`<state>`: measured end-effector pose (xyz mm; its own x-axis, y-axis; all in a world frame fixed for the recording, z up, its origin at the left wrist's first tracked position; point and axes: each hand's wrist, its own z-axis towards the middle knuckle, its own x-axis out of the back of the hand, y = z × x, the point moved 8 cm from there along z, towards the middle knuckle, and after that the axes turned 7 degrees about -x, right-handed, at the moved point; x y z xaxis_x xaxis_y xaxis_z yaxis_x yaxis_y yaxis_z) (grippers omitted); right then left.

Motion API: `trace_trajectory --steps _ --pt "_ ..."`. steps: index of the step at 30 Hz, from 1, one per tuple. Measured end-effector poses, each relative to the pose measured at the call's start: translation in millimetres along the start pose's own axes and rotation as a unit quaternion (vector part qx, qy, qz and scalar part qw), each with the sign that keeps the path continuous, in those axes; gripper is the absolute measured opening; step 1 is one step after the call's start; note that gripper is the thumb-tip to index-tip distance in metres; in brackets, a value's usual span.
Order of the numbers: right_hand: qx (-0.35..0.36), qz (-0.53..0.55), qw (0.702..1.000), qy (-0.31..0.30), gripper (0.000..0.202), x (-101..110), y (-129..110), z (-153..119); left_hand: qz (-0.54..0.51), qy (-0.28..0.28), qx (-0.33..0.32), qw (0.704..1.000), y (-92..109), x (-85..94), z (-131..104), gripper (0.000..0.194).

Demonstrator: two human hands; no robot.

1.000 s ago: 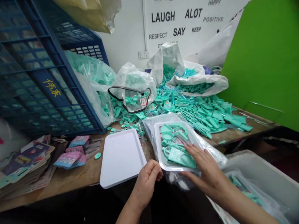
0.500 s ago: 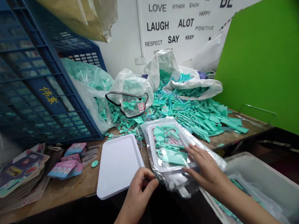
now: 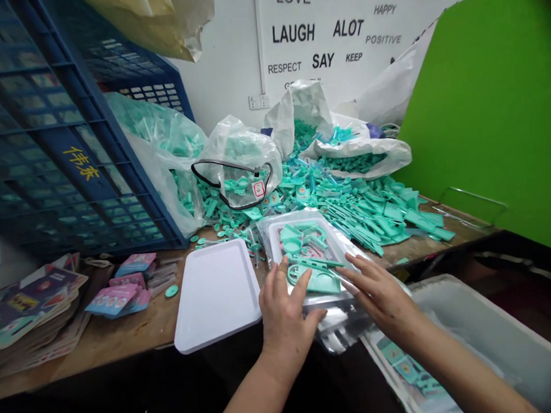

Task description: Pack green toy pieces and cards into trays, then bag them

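Note:
A white tray of teal plastic pieces [image 3: 316, 280] lies inside a clear plastic bag [image 3: 342, 321] at the table's front edge. Spread over the bag's left side is my left hand [image 3: 287, 306], its fingers apart and resting on the plastic. My right hand [image 3: 378, 287] lies on the opposite side, fingers stretched out over the tray's right rim. Neither hand grips anything. Just left of the bag sits a second white tray [image 3: 218, 295] with only its plain surface showing.
Loose teal pieces [image 3: 365, 216] are heaped behind the bag, near open sacks [image 3: 364, 159]. A blue crate [image 3: 63, 133] stands left. Printed cards [image 3: 32, 305] and pink-blue packets [image 3: 119, 296] lie front left. A grey bin [image 3: 492, 336] holding bagged pieces stands lower right.
My left hand has let go of the bag's lower left corner, opened, and moved up and right onto the bag. My right hand stays near the right rim.

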<state>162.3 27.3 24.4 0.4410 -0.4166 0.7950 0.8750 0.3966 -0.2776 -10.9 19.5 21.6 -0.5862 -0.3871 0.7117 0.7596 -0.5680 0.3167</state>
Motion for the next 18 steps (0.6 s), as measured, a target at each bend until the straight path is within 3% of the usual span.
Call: trace_trajectory --steps 4,11,18 --pt "-0.001 0.021 1.0 0.004 0.039 3 -4 1 0.014 0.013 0.025 0.999 -4 -6.5 0 0.062" --pt "-0.019 0.09 0.995 -0.047 0.04 2 -10 0 -0.001 0.013 0.08 0.997 -17 -12.5 5 0.049" --pt "-0.069 0.158 0.982 -0.075 0.04 -3 -1 -1 -0.032 -0.001 0.067 0.997 -16 -11.5 10 0.059"
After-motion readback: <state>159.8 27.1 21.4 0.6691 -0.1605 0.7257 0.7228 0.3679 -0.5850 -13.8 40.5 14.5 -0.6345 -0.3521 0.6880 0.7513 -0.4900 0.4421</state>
